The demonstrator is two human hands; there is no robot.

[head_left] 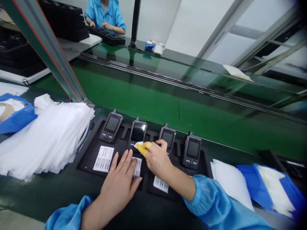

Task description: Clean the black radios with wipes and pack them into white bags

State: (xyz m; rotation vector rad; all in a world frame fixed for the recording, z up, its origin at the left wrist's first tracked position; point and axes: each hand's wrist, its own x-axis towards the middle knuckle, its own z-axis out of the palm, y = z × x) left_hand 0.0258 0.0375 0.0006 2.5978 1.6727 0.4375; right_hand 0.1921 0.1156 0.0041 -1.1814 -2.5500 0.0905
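Observation:
Several black handheld devices stand in a row in a black tray (86,159). My left hand (120,182) lies flat, fingers stretched out, on a white label sheet (137,166) in the tray below the second device (137,133). My right hand (157,158), with yellow finger cots, pinches a small white piece (138,145) at the lower edge of the second device, beside the third device (168,137). Another label sheet (104,158) lies below the first device (111,125), and a third one (160,184) shows under my right wrist.
A heap of white bags (45,137) lies left of the tray, with a blue bin (16,116) behind it. White sheets (230,182) and a blue bin (271,188) sit at right. A green conveyor belt (168,102) runs behind. Another person in blue (105,16) works at the far side.

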